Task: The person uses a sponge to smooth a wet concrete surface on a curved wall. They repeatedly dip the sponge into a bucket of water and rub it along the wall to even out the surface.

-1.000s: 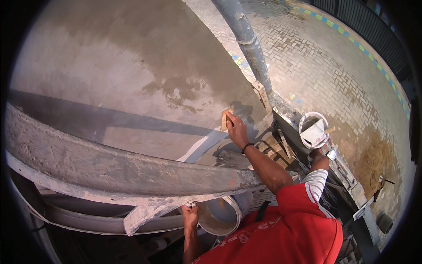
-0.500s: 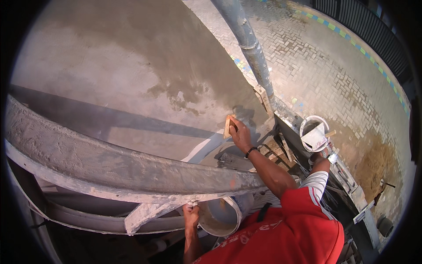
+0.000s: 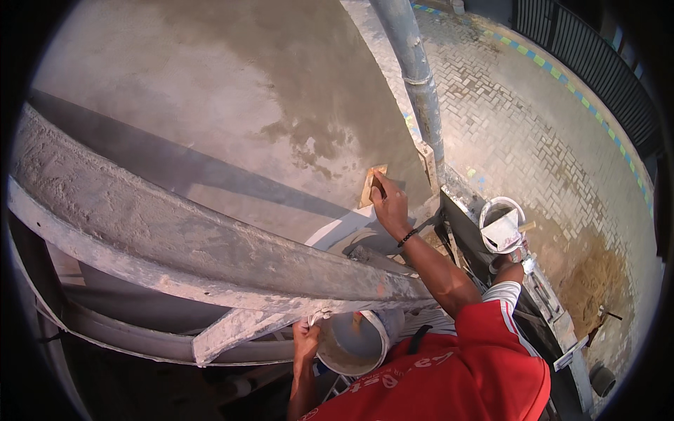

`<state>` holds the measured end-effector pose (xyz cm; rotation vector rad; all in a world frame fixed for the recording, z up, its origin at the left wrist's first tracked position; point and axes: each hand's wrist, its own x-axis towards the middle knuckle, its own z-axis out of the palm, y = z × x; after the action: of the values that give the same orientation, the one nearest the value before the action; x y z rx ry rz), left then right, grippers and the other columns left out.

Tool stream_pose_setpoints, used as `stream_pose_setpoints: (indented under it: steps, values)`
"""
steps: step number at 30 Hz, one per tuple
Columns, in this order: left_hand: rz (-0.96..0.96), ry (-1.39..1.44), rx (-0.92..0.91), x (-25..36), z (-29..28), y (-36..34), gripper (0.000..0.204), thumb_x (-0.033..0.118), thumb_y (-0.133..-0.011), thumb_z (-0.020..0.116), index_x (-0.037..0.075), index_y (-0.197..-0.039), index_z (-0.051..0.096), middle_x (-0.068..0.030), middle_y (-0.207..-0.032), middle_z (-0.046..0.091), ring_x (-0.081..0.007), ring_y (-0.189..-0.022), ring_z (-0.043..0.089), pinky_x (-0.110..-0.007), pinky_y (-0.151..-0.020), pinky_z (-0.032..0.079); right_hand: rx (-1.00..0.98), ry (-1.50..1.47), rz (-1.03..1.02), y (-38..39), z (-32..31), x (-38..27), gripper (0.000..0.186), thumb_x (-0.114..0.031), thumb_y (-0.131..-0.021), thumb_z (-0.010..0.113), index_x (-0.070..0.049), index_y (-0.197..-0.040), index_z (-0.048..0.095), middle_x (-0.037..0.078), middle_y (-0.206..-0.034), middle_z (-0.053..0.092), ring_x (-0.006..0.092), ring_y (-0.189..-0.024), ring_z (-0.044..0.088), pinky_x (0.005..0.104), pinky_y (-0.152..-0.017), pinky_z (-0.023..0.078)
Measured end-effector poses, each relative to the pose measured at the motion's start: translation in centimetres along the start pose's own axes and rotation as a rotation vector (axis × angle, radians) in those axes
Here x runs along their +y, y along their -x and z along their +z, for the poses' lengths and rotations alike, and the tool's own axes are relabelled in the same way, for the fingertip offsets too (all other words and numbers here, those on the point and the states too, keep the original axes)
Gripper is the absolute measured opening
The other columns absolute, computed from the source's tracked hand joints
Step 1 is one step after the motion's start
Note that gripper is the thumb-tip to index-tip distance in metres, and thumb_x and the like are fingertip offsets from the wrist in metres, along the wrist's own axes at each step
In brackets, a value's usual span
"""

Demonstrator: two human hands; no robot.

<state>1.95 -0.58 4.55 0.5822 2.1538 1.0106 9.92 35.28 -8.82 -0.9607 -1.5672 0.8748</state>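
Right hand [image 3: 390, 208] on block [image 3: 368, 188] at wall [image 3: 203, 77]

Hands well apart. Right pinches tan block, between beam [image 3: 210, 247] and patchy wet plaster [image 3: 295, 133]. Left hand [image 3: 305, 340] clamped on beam's edge, beside bucket [image 3: 382, 338].

The plastering float [image 3: 368, 191] is a flat, tan board with straight sides. It is held on a slant at the grey wall [image 3: 210, 91], low down and toward the wall's right side. Part of the float is hidden, and I can't tell if all of it touches. The wall is dark and damp-looking at the top and right, and paler at the left. Small, ragged dark spots show above the float, and a dark shadow stripe runs across lower down. The grey beam [image 3: 189, 231] is long and rough, with crusty bits on it. It slants in front of the wall.
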Motion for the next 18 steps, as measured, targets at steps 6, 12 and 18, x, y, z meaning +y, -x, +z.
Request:
stream_pose_setpoints:
  steps: [6,12,18]
  values:
    - [0.112,0.083,0.008,0.2,0.8,-0.3,0.030,-0.003,-0.082,0.048,-0.001,-0.104,0.068,0.0036,-0.086,0.063,-0.0062,-0.076,0.053,-0.024,-0.067,0.041,0.295,-0.133,0.013,-8.4,-1.9,-7.2,0.039,-0.009,-0.092,0.058,-0.005,-0.131,0.060,0.019,-0.108,0.067,0.0351,-0.095,0.065,0.0415,-0.084,0.051]
    - [0.079,0.130,-0.081,-0.2,0.6,-0.8,0.049,-0.010,-0.079,0.042,-0.002,-0.122,0.064,-0.0063,-0.111,0.070,-0.0132,-0.103,0.062,-0.027,-0.092,0.046,-0.134,0.005,0.023,1.5,0.7,-0.5,0.041,-0.010,-0.092,0.057,-0.007,-0.132,0.059,0.019,-0.106,0.066,0.0363,-0.090,0.064,0.0444,-0.082,0.051]
    - [0.101,0.128,-0.056,-1.3,0.5,-0.3,0.051,-0.012,-0.079,0.041,-0.002,-0.124,0.063,-0.0077,-0.115,0.069,-0.0143,-0.108,0.062,-0.028,-0.096,0.046,0.259,-0.174,0.070,-10.4,-6.2,-8.1,0.041,-0.011,-0.092,0.060,-0.004,-0.133,0.059,0.011,-0.102,0.067,0.0148,-0.071,0.054,0.0299,-0.068,0.049]
